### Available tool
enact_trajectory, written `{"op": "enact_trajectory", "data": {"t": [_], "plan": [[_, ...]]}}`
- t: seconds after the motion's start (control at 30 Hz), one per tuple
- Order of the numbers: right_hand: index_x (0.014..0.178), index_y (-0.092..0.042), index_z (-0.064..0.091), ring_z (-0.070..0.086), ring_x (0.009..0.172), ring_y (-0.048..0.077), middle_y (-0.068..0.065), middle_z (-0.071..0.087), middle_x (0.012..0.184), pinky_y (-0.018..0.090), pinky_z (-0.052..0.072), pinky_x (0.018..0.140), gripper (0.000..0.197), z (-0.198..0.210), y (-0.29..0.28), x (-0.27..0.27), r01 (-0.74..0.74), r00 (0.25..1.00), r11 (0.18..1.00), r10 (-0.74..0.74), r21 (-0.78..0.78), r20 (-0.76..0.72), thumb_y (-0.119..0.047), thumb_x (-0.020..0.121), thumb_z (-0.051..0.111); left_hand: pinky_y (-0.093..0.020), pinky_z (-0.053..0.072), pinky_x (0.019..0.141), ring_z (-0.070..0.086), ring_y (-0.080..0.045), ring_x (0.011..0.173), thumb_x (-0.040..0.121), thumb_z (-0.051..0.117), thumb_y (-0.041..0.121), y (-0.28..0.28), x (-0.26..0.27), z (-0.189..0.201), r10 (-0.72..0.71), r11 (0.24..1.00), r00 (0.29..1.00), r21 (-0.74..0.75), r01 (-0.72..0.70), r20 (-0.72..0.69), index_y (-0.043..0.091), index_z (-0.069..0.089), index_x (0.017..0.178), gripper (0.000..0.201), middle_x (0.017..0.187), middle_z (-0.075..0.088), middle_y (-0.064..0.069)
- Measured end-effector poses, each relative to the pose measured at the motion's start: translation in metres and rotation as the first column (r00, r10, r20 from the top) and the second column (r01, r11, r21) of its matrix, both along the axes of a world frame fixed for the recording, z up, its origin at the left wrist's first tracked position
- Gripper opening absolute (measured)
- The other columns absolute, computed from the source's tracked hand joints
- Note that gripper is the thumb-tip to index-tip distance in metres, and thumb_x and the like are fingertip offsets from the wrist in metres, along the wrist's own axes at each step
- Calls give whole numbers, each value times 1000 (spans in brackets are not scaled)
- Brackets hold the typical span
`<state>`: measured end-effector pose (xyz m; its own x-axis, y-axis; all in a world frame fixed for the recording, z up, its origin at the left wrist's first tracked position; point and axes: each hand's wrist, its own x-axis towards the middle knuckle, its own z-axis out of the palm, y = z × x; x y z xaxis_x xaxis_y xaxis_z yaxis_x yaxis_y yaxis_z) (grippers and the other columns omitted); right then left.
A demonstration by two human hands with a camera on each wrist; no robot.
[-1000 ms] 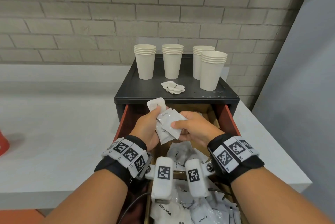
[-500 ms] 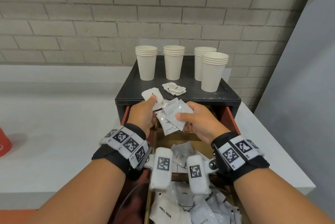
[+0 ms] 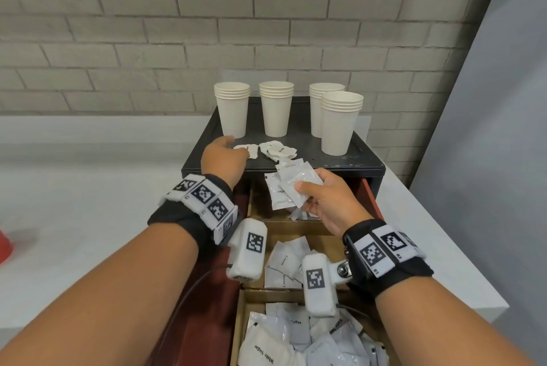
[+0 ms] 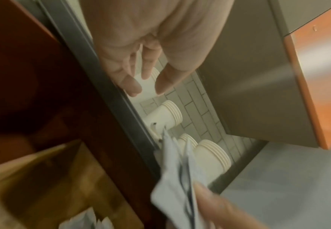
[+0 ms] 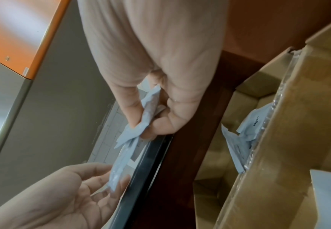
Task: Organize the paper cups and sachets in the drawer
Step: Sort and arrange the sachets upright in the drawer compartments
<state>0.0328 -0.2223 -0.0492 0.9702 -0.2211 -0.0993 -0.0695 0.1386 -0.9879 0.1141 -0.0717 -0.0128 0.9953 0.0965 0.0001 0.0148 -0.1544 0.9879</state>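
Several stacks of white paper cups stand on the black cabinet top, seen also in the left wrist view as cups. My left hand reaches over the top's front left with relaxed, empty fingers; a white sachet lies at its fingertips. A small pile of sachets lies just to the right of it. My right hand pinches a bunch of sachets over the open drawer; the pinched bunch shows between thumb and fingers.
Cardboard dividers split the drawer into compartments. The middle one holds a few cream sachets, the near one a heap of mixed sachets. White counter spreads on both sides; a brick wall stands behind.
My left hand left the bunch and moved forward onto the cabinet top, carrying one sachet, which now lies there. The right hand still holds the remaining sachets, slightly to the right.
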Motion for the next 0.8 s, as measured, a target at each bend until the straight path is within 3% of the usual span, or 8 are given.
{"op": "enact_trajectory", "data": {"t": [0.1, 0.17, 0.27, 0.4, 0.5, 0.6, 0.67, 0.8], "plan": [[104, -15, 54, 64, 104, 27, 11, 63, 114, 41, 54, 90, 17, 0, 2, 1, -3, 1000, 1000, 3, 14, 4, -4, 91, 57, -27, 54, 79, 59, -13, 80, 90, 58, 13, -4, -27, -8, -116, 988, 993, -101, 113, -25, 10, 62, 109, 19, 87, 62, -3], [101, -18, 55, 63, 106, 28, 11, 63, 114, 46, 52, 93, 16, 0, 4, 1, -13, 1000, 1000, 13, 5, 13, -6, 91, 57, -22, 48, 63, 53, -11, 67, 91, 58, 22, -7, -43, -11, -197, 974, 973, -139, 180, -124, 12, 61, 98, 13, 78, 59, -2], [104, -16, 54, 64, 101, 22, 9, 63, 113, 31, 57, 79, 17, 1, 6, -2, -55, 998, 998, 54, 33, 35, -5, 91, 55, -29, 50, 66, 62, -18, 82, 93, 51, 38, -7, -56, -22, -403, 903, 861, -287, 320, -309, 18, 59, 109, 26, 96, 66, -6], [118, -11, 51, 64, 94, 18, 10, 62, 116, 23, 54, 62, 29, 1, 7, -4, -72, 997, 997, 72, -18, 22, -3, 91, 56, -31, 56, 60, 64, -26, 94, 98, 35, 41, -2, -57, -32, -613, 716, 733, -600, 357, -295, 21, 59, 115, 35, 113, 66, -11], [118, -11, 52, 64, 95, 17, 8, 62, 114, 23, 54, 63, 29, 1, 8, -3, -96, 995, 991, 96, -96, -6, -4, 90, 57, -27, 58, 55, 66, -24, 94, 101, 36, 29, 0, -57, -36, -563, 706, 779, -650, 281, -276, 17, 58, 113, 28, 112, 67, -12], [108, -14, 56, 63, 102, 24, 10, 64, 115, 37, 55, 82, 23, -3, 9, 0, -74, 997, 979, 68, -188, -35, -3, 88, 60, -26, 58, 54, 67, -22, 91, 100, 41, 18, 1, -55, -41, -492, 753, 831, -607, 256, -260, 15, 57, 112, 21, 107, 67, -12], [106, -16, 58, 64, 103, 26, 11, 64, 115, 43, 54, 89, 23, -4, 8, 2, -45, 999, 973, 37, -228, -38, -3, 87, 61, -29, 59, 58, 67, -22, 88, 99, 42, 14, 0, -54, -43, -463, 767, 848, -596, 238, -257, 13, 57, 110, 19, 103, 68, -12], [110, -15, 57, 65, 99, 24, 7, 64, 114, 44, 55, 87, 26, -2, 0, 3, 21, 1000, 975, -24, -222, -11, -2, 87, 60, -32, 56, 71, 68, -23, 92, 99, 42, 15, 4, -49, -42, -400, 788, 878, -588, 184, -261, 14, 57, 111, 19, 103, 69, -10]]}}
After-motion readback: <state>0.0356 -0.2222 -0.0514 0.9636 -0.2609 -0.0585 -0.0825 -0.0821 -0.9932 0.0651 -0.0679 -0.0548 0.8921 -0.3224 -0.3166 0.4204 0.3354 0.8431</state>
